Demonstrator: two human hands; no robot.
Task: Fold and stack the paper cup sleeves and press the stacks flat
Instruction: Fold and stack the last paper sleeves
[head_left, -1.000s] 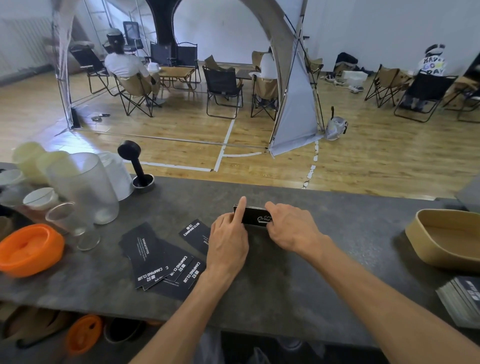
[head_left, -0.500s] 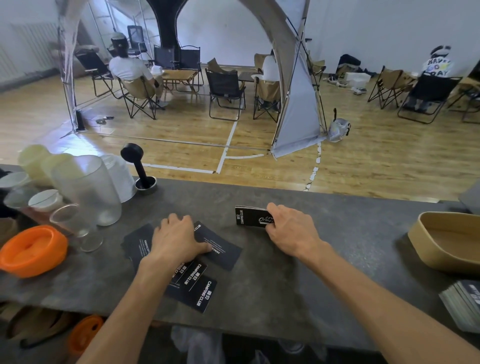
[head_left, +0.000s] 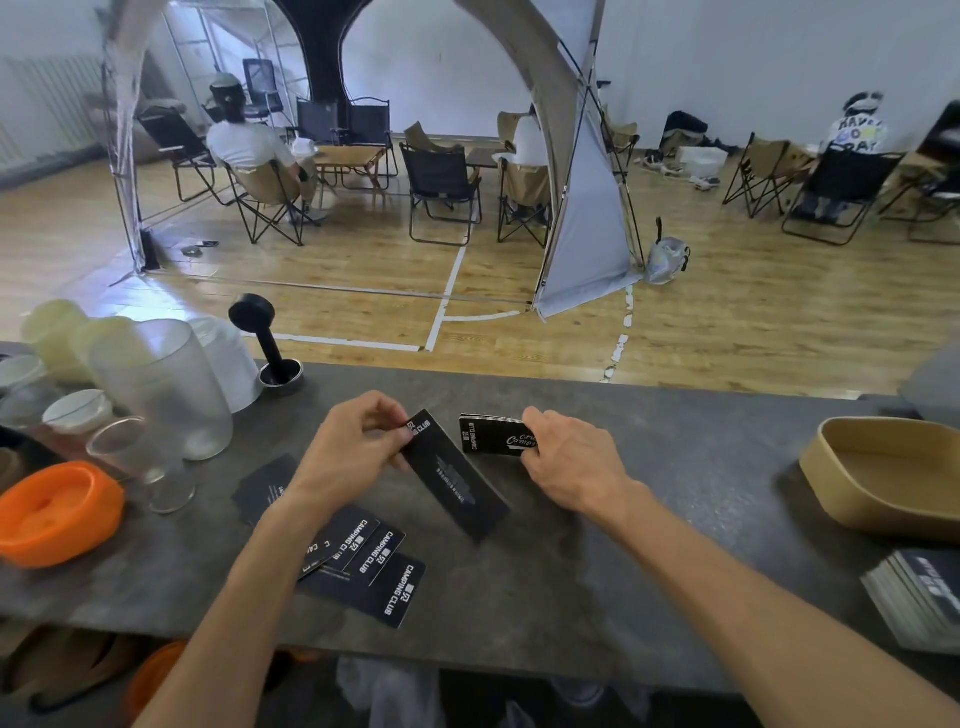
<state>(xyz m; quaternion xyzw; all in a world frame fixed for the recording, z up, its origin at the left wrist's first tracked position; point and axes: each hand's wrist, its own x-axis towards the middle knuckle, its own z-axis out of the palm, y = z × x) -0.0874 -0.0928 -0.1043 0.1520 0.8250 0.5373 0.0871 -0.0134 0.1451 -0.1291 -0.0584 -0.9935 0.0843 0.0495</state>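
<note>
Black card sleeve (head_left: 453, 480) pinched at its far end by left hand (head_left: 349, 451), fingers and thumb closed on the corner; near end touching or just above grey tabletop (head_left: 675, 571), hard to tell which. Long axis running from far-left at the fingers to near-right, toward the right forearm; printed face up, unfolded. Right hand (head_left: 574, 460) curled over the right end of the stack (head_left: 491, 435), just right of the held sleeve, steadying it; stack's long axis lying left to right. Loose sleeves (head_left: 363, 564) fanned flat beside and under the left forearm. Step in hand, apparently: fresh sleeve picked up for folding, not yet creased. Next move likely calls for doubling it end to end, squaring it with the stack and laying it on top before pressing down.
</note>
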